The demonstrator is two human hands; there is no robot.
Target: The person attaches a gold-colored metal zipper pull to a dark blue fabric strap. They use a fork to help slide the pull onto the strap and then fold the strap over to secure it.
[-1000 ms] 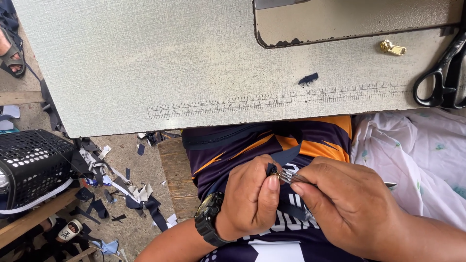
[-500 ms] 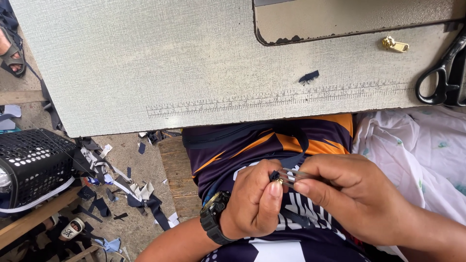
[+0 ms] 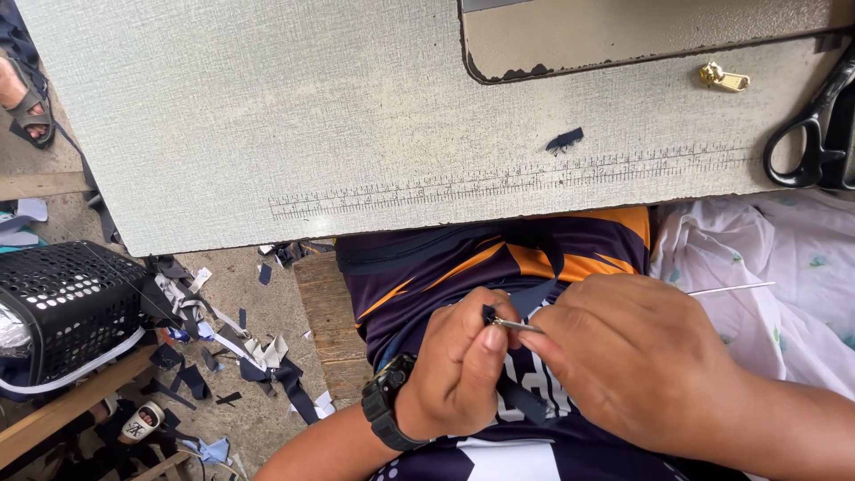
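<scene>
- Your left hand [image 3: 463,361] is curled into a loose fist in your lap, thumb and forefinger pressed together on the end of a dark navy strap [image 3: 517,396]. Pinching it that close to its tip keeps the end stiff and steady.
- Your right hand [image 3: 637,356] meets the left from the other side, fingertips closed on a thin metal pin [image 3: 515,325]. The pin's point sits right at the left-hand pinch, touching the strap end, so both hands work on the same small spot.
- A fine pale wire or thread [image 3: 730,288] runs out past the right hand, away from the grip; whether it joins the pin is hidden behind your knuckles.
- Below the pinch the strap hangs down across your dark purple and orange jersey [image 3: 499,258], slack, with only the held end under control.
- A black wristwatch [image 3: 389,414] sits on your left wrist, just behind the grip.
- Above the grip, the pale grey table [image 3: 267,116] carries a printed ruler along its near edge. On it, well apart from your hands, lie a small dark fabric scrap [image 3: 565,140], a gold zipper slider [image 3: 723,78] and black scissors [image 3: 815,134] at the far right.
- Beside the right hand lies white flowered cloth [image 3: 757,267]. Off to the left, on the floor, are a black perforated basket [image 3: 67,312] and scattered fabric offcuts [image 3: 232,347].
</scene>
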